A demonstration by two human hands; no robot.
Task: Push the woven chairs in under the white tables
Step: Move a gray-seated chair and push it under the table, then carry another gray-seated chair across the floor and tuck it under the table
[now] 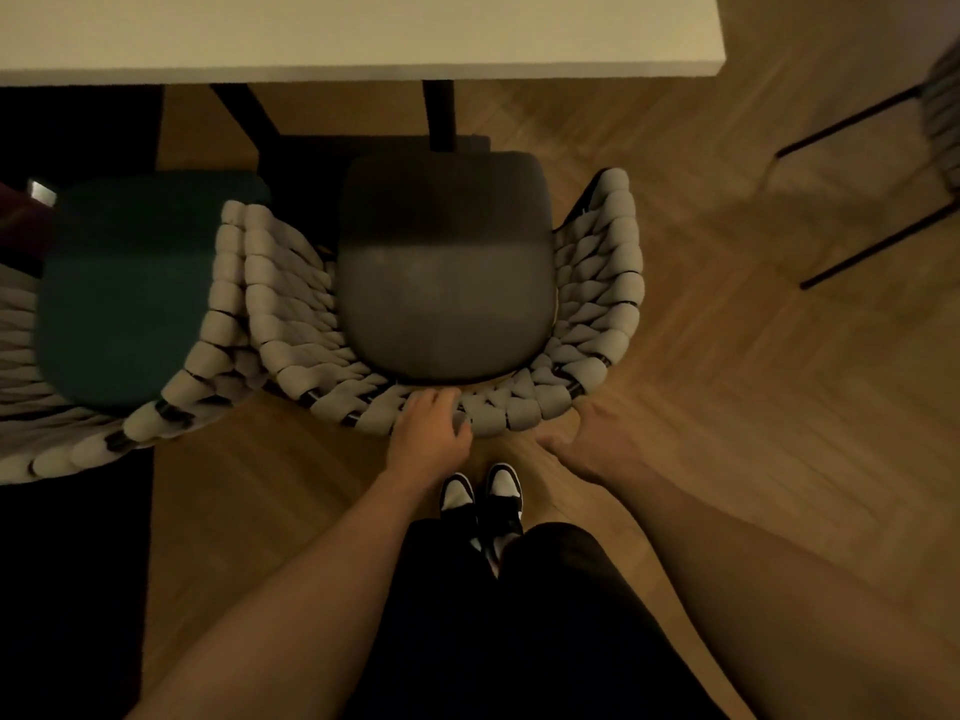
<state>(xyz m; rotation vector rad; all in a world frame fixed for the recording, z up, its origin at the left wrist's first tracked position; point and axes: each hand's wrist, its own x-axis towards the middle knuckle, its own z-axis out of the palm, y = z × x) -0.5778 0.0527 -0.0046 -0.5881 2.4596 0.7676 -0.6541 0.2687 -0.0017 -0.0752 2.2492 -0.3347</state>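
In front of the person, the woven chair (441, 283) with the grey cushion faces the white tabletop (358, 33), and only the front of its seat lies under the edge. Its back curves toward the body, so the push goes straight ahead. The left hand (428, 433) rests on the back's top rim, fingers curled loosely over the weave. The right hand (592, 439) touches the rim's right corner, fingers bent; whether it truly clamps I cannot tell. Both arms reach forward, nearly straight.
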